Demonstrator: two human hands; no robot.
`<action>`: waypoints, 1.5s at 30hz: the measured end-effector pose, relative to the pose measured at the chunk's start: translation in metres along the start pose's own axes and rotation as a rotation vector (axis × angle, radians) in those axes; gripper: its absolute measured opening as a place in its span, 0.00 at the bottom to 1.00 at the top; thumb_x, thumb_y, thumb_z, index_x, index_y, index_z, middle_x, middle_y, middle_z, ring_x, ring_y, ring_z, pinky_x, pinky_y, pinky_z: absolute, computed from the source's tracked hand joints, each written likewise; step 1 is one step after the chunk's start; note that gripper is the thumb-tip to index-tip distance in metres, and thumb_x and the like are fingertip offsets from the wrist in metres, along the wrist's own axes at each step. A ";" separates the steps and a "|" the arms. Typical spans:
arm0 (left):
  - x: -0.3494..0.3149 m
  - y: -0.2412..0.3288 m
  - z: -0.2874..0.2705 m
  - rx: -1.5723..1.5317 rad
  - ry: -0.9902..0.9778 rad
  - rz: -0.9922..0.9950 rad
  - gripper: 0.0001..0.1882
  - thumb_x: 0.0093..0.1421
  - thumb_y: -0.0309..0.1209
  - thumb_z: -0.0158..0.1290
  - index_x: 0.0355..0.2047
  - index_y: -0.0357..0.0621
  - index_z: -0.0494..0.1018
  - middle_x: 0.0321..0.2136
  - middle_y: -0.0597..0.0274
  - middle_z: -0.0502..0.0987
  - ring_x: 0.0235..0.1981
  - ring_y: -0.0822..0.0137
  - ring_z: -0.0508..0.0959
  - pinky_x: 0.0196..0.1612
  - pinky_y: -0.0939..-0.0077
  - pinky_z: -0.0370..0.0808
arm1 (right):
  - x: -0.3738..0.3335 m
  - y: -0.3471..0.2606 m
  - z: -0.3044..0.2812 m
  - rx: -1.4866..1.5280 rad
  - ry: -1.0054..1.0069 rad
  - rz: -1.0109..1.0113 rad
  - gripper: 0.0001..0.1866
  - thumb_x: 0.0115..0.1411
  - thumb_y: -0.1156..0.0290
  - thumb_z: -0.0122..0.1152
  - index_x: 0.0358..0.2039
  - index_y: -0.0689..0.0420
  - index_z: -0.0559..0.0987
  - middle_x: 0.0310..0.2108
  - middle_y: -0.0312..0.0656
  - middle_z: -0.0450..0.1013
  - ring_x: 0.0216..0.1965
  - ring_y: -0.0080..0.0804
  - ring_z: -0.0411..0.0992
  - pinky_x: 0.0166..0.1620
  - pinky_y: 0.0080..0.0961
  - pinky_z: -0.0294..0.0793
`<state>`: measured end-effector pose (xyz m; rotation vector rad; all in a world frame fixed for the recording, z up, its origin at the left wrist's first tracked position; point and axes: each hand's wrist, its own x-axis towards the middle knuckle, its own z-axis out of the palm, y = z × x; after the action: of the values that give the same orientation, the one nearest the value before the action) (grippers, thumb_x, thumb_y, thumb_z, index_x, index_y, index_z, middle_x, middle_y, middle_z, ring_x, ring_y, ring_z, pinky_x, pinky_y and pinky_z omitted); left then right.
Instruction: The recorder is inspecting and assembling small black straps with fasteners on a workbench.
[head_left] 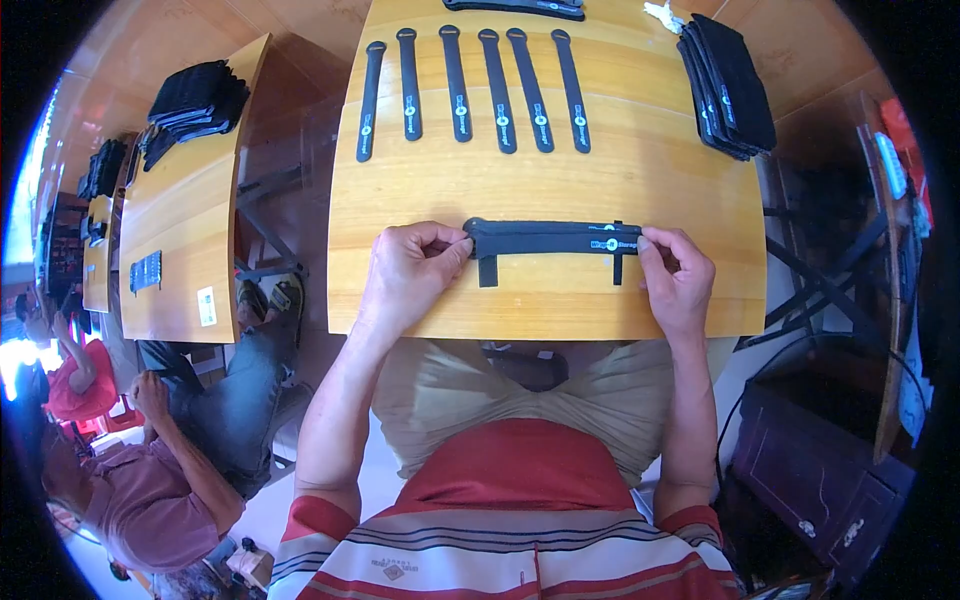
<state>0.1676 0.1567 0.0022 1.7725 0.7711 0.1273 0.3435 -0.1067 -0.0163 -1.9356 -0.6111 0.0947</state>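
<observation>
Black fabric straps with rounded ends and pale print lie stacked crosswise near the table's front edge. At their rounded left end, my left hand pinches them between thumb and fingers. My right hand grips the other end in the same way. Two short black strips pass under the stack, a wider one on the left and a narrower one on the right. Farther off, several single black straps are laid out in a row, rounded ends away from me.
A pile of black straps stands at the table's far right, beside a crumpled white scrap. More black straps lie at the far edge. On the left is another wooden table with a black pile; a seated person is near it.
</observation>
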 end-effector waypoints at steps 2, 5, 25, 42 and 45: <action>0.000 0.002 0.000 0.012 0.003 0.002 0.07 0.65 0.26 0.63 0.37 0.33 0.83 0.22 0.68 0.80 0.21 0.81 0.74 0.25 0.84 0.70 | 0.000 -0.002 0.000 0.004 -0.003 0.011 0.05 0.62 0.80 0.65 0.38 0.65 0.83 0.29 0.40 0.79 0.26 0.21 0.73 0.30 0.21 0.71; 0.000 0.002 0.000 0.017 0.006 0.002 0.06 0.64 0.25 0.63 0.37 0.32 0.83 0.22 0.68 0.80 0.21 0.82 0.74 0.25 0.84 0.70 | 0.000 -0.005 0.000 0.022 -0.018 0.094 0.05 0.62 0.81 0.65 0.38 0.66 0.83 0.29 0.41 0.79 0.27 0.22 0.74 0.31 0.21 0.72; 0.000 0.002 -0.001 0.017 0.016 -0.090 0.07 0.61 0.25 0.64 0.36 0.32 0.84 0.24 0.64 0.84 0.25 0.80 0.79 0.31 0.81 0.76 | -0.001 -0.003 0.001 -0.015 0.008 -0.034 0.05 0.60 0.81 0.66 0.37 0.65 0.83 0.29 0.45 0.79 0.26 0.26 0.76 0.30 0.23 0.73; -0.003 0.005 0.001 -0.002 0.009 -0.061 0.07 0.62 0.25 0.63 0.37 0.32 0.83 0.25 0.65 0.83 0.26 0.81 0.78 0.31 0.82 0.76 | -0.001 -0.002 -0.001 -0.001 0.009 -0.041 0.05 0.59 0.82 0.66 0.37 0.64 0.83 0.29 0.43 0.78 0.25 0.24 0.75 0.29 0.21 0.72; -0.002 0.001 0.000 -0.008 0.005 -0.076 0.06 0.62 0.24 0.63 0.37 0.32 0.83 0.25 0.66 0.83 0.26 0.81 0.78 0.31 0.83 0.75 | -0.001 -0.002 0.002 -0.027 0.020 -0.070 0.05 0.59 0.82 0.66 0.36 0.64 0.83 0.28 0.43 0.78 0.25 0.26 0.75 0.29 0.22 0.72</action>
<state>0.1666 0.1557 0.0036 1.7339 0.8395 0.0845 0.3414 -0.1052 -0.0153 -1.9369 -0.6696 0.0232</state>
